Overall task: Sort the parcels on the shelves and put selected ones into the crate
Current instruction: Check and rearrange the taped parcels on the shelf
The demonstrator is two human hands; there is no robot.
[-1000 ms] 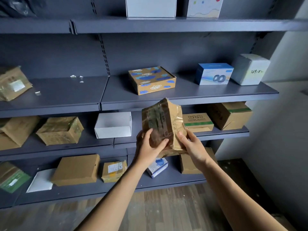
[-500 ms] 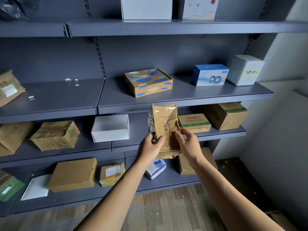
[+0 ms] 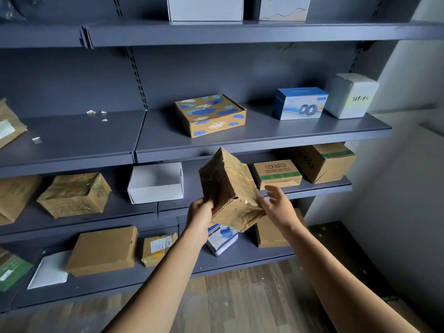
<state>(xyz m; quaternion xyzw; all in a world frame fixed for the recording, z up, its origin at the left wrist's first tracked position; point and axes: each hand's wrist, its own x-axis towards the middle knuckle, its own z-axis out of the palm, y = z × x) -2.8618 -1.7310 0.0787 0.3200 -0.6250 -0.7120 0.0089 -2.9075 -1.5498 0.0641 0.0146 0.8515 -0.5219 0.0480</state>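
Left hand [image 3: 200, 217] grips the crumpled tape-wrapped brown parcel [image 3: 228, 186] at its lower left edge; its fingertips are hidden behind the parcel. Right hand [image 3: 278, 207] is open with fingers spread and motion-blurred, the palm at the parcel's wrinkled lower right corner; actual contact is hard to make out. The parcel is held tilted in mid-air in front of the grey shelves [image 3: 264, 138], at the level of the second shelf from the bottom. Any label on it is unreadable.

A blue-and-white box [image 3: 222, 236] on the bottom shelf is partly covered by the left wrist and the parcel. A plain brown box [image 3: 271, 233] beside it is half hidden behind the right hand. On the shelf above the parcel sit a cloud-print box [image 3: 211, 115], a blue speaker box [image 3: 300, 103] and a white box with handwriting [image 3: 352, 94]. An open white box [image 3: 156, 182] sits left of the parcel and a green-striped carton [image 3: 277, 174] right of it. Two boxes on the top shelf are cut off by the upper edge. Several brown parcels are cut off at the left edge.
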